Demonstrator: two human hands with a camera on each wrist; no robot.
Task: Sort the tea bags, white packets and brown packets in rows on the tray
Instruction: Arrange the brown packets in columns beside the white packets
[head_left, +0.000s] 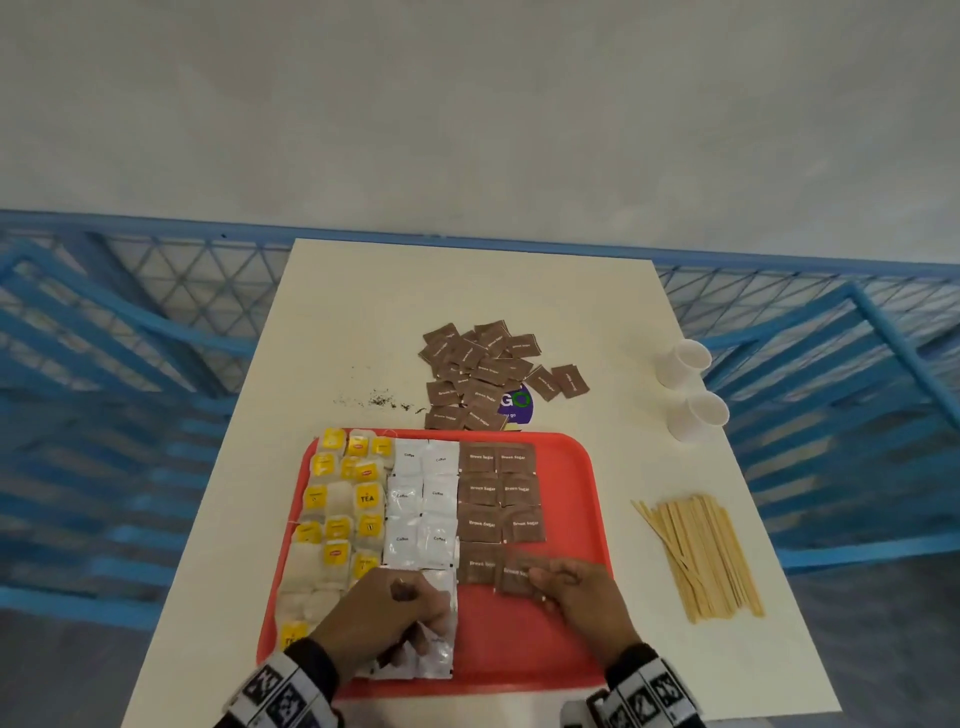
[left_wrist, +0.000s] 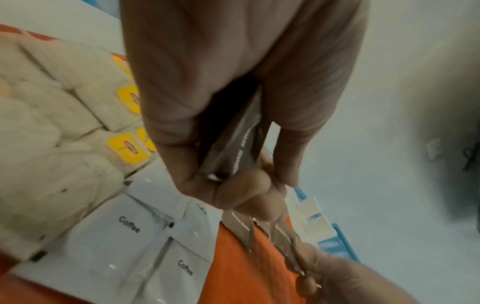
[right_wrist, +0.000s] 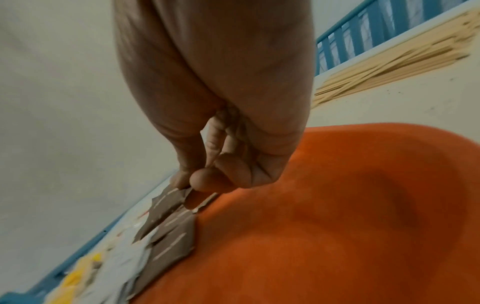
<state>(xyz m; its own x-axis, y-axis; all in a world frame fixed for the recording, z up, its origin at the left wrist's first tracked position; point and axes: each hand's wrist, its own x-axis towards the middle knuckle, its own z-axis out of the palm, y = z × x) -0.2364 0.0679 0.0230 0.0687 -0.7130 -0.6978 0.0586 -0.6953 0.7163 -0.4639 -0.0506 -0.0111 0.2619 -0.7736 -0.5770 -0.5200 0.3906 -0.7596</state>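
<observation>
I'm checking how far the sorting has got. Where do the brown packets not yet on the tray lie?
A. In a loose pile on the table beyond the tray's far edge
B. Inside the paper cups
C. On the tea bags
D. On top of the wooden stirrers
A: the unsorted brown packets sit heaped on the table just past the tray.

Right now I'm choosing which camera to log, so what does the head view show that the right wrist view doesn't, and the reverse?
Head view only: the loose pile of brown sugar packets beyond the red plastic tray, two white paper cups, and the left hand over the white coffee packets.

Right wrist view only: the right hand from beneath, fingertips pinching a brown packet.

Both: tray, wooden stir sticks, yellow-tagged tea bags.
</observation>
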